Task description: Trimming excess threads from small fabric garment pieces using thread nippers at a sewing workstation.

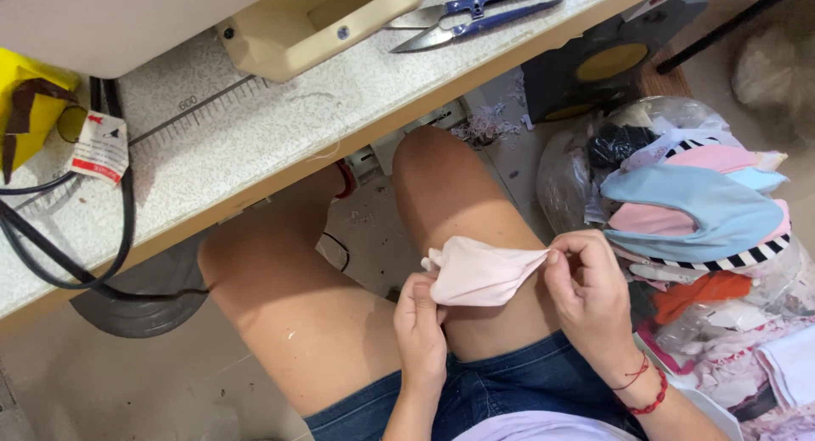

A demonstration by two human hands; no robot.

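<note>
Speckled worktop carries thread snips and a beige machine base. Below the worktop's edge, over bare knees, the left hand and right hand each pinch a pale pink fabric piece; a heap of cut fabrics lies beside it.

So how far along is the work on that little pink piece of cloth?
Mid-way, it seems. The pale pink fabric piece looks already sewn into a small pouch shape. Right now the left hand and right hand stretch it between them over the lap. The thread snips lie unused on the table. A pile of coloured fabric pieces sits beside the right hand; whether those are finished cannot be told.
</note>
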